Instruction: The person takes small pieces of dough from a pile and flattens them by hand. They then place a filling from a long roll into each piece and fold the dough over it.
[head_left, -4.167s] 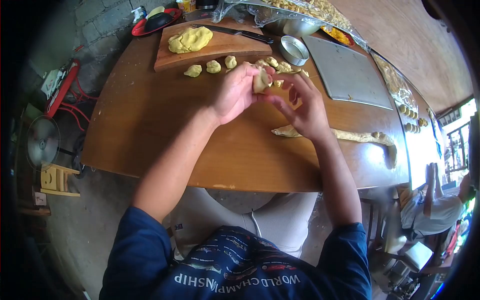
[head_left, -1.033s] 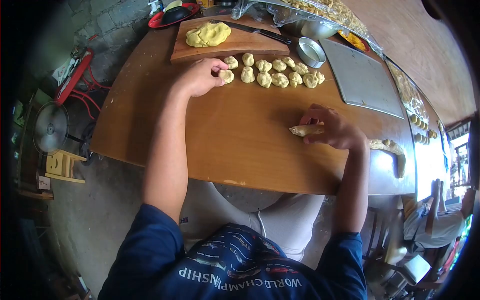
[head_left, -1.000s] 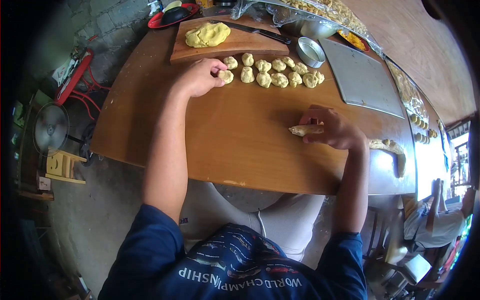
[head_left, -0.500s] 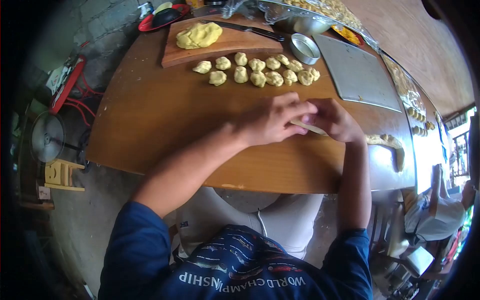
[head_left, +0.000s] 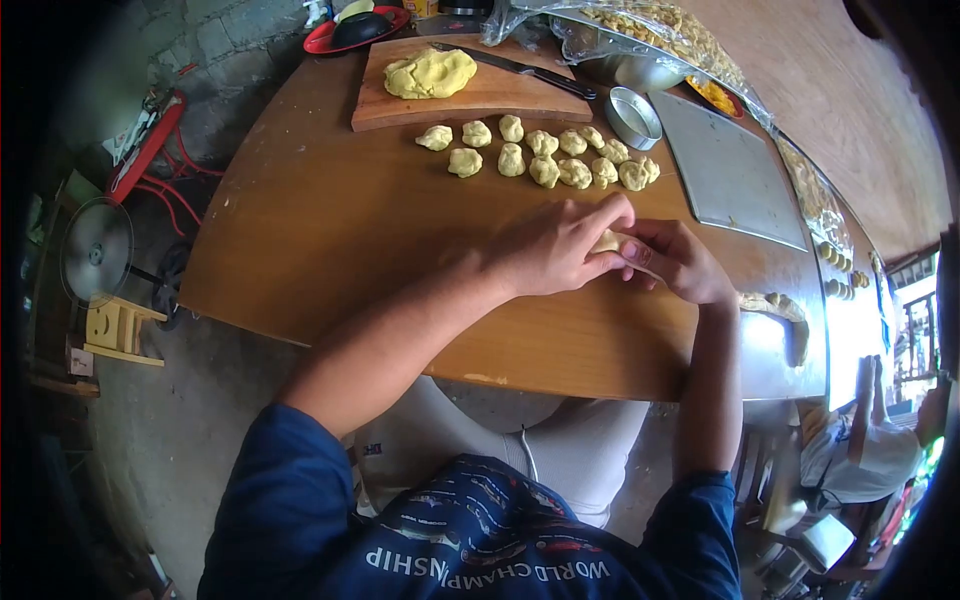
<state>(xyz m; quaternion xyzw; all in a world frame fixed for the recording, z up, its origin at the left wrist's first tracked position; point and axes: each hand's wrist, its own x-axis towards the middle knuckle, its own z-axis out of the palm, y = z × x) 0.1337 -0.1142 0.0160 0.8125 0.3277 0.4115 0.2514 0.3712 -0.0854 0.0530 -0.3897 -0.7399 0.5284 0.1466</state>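
Above the table, my left hand [head_left: 556, 248] and my right hand [head_left: 682, 264] meet with bent fingers around one small piece of pale yellow dough [head_left: 608, 241]. Thumbs and fingertips press on it from both sides, and much of the piece is hidden. Beyond my hands, several rough yellow dough lumps [head_left: 575, 174] lie in two uneven rows. To the right of my right wrist rests a long pale roll of dough [head_left: 797, 322], bent downward at its end.
A wooden board [head_left: 385, 110] at the back carries a large yellow dough mass [head_left: 430, 74] and a black-handled knife [head_left: 530, 70]. A round tin [head_left: 634, 118] stands beside a flat metal tray [head_left: 735, 175]. Another person [head_left: 865, 450] is at right; a fan [head_left: 97, 252] stands left.
My fingers have shifted around the dough, and its thin pale edge between my hands shows less. The view has moved slightly, so the table's contents appear a little further right.
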